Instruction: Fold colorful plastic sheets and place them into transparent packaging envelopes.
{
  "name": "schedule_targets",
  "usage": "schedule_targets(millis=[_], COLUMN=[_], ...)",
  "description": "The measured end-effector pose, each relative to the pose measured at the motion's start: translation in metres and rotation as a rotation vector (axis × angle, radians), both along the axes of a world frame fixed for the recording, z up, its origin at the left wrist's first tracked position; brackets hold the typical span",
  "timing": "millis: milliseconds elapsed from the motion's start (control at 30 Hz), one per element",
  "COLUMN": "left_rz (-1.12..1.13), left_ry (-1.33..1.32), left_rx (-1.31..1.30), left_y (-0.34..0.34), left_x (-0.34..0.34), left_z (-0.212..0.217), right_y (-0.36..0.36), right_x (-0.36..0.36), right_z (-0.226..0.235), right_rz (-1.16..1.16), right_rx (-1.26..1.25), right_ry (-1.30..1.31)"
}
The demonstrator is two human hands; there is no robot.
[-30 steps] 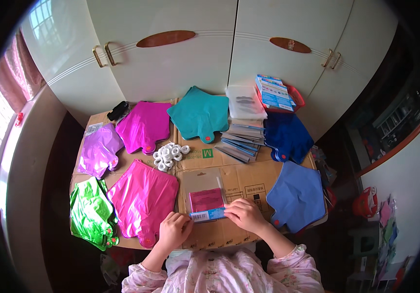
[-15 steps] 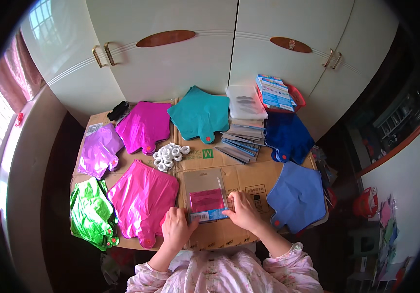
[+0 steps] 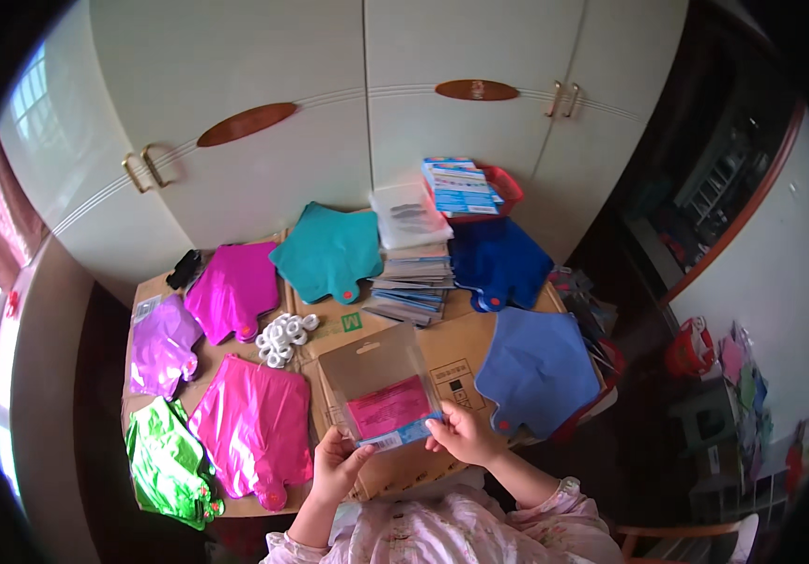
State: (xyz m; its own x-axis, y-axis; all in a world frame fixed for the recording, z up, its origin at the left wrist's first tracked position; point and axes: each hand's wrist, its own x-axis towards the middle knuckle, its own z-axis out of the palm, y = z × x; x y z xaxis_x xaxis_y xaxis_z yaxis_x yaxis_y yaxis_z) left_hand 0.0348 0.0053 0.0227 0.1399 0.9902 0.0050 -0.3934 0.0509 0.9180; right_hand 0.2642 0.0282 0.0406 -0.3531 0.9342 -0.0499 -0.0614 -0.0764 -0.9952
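Note:
A clear plastic packet with a hang hole at its top is held between my two hands, tilted just above the cardboard. Inside it lies a folded shiny pink piece, with a blue and white card strip along the near edge. My left hand pinches the packet's near left corner, thumb on top. The near right corner is gripped by my right hand, thumb on the front. A flat pink foil balloon stack lies left of my left hand. White ribbon rolls sit in a heap beyond it.
Flat foil balloons in green, lilac, magenta, teal, dark blue and light blue ring the cardboard-covered table. Filled packets, clear bags and a red basket stand at the back.
My hands have lifted the packet from the cardboard and tilted it up toward me. The whole view has swung, so the table appears further left and lower.

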Motion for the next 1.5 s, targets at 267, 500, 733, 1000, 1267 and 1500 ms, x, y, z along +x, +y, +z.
schedule_targets(millis=[267,500,733,1000,1267,1500], left_rz=[-0.057,0.092,0.157,0.106,0.032,0.705], left_ry=[0.198,0.144,0.127,0.41,0.672,0.981], left_rx=[-0.124,-0.22,-0.166,-0.152,0.009,-0.481], left_y=[0.005,-0.006,-0.014,-0.059,-0.147,-0.196], left_x=[0.004,-0.028,-0.039,-0.078,-0.152,-0.204], left_z=[0.006,0.005,-0.001,0.005,-0.006,-0.116], right_y=[0.003,-0.007,-0.002,0.011,0.029,0.023], right_x=[0.121,0.347,0.392,0.373,0.244,-0.024], right_z=[0.047,-0.004,-0.1,-0.103,0.008,0.044], right_rz=[-0.872,-1.073,-0.713,-0.601,-0.848,-0.11], right_rx=[0.189,0.5,-0.018,0.127,0.587,0.831], right_ry=[-0.001,-1.489,-1.767,-1.318,-1.158,-0.651])
